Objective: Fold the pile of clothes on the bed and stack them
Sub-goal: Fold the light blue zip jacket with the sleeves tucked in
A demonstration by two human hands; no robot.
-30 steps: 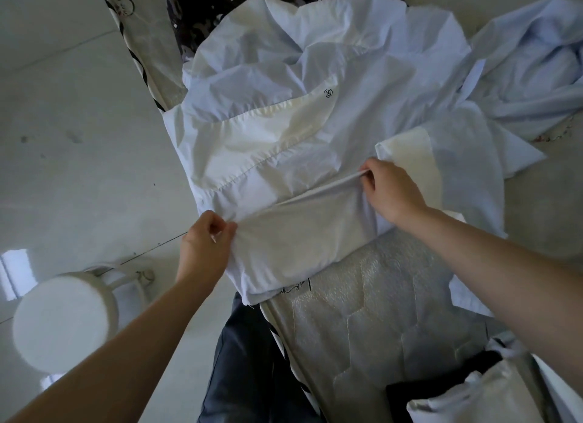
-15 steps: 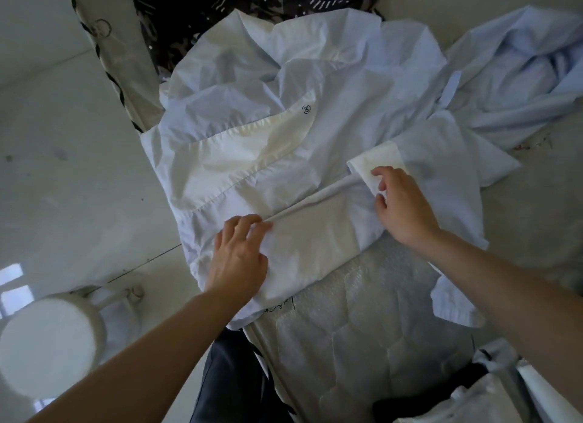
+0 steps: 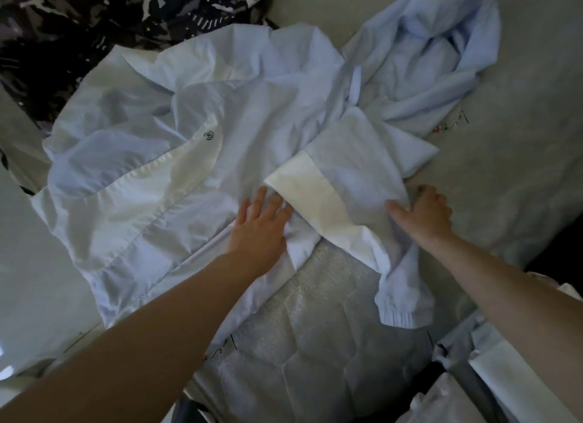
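A pale blue and white hooded jacket (image 3: 239, 132) lies spread across the bed, hood at the upper right and its left side hanging over the bed's edge. A sleeve (image 3: 356, 182) with a white band lies folded across the body, its cuff hanging toward me at the lower right. My left hand (image 3: 260, 227) lies flat on the jacket's front, fingers straight, fingertips under the white band's edge. My right hand (image 3: 421, 212) grips the sleeve's right edge, fingers tucked under the cloth and thumb on top.
The grey quilted mattress (image 3: 315, 343) shows bare between my arms and to the right. A dark patterned garment (image 3: 79, 21) lies at the upper left. More pale folded cloth (image 3: 473, 391) sits at the lower right. The floor (image 3: 28, 264) lies left of the bed.
My left hand slid right along the jacket's front to the sleeve's white band. My right hand moved right to the sleeve's outer edge. The sleeve now lies further across the body.
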